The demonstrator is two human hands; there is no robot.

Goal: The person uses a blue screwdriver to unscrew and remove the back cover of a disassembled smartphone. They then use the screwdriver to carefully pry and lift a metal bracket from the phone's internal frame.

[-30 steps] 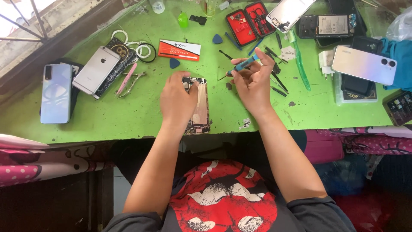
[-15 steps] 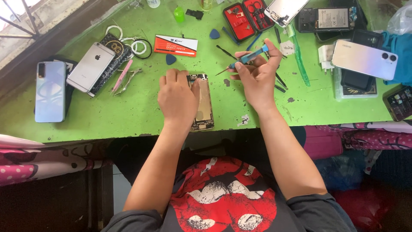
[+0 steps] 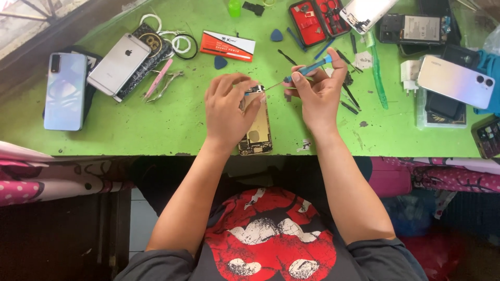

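Centre of the frame: an opened phone (image 3: 256,125), back cover off and gold-coloured inside, lies on the green table (image 3: 172,125) with its lower end at the table's near edge. The left hand (image 3: 227,109) rests over the phone's upper left part, fingers curled and close together, fingertips touching the phone's top edge. The right hand (image 3: 319,93), just right of the phone, pinches a blue-handled screwdriver (image 3: 301,72) between thumb and fingers; the thin tip points left and reaches the phone's top end. Upper left: a pale blue phone (image 3: 64,91) and a silver phone (image 3: 119,62) lie face down, with pink tweezers (image 3: 158,79) beside them. Upper right: a red tool case (image 3: 316,20), open. Right edge: a light-coloured phone (image 3: 455,81).
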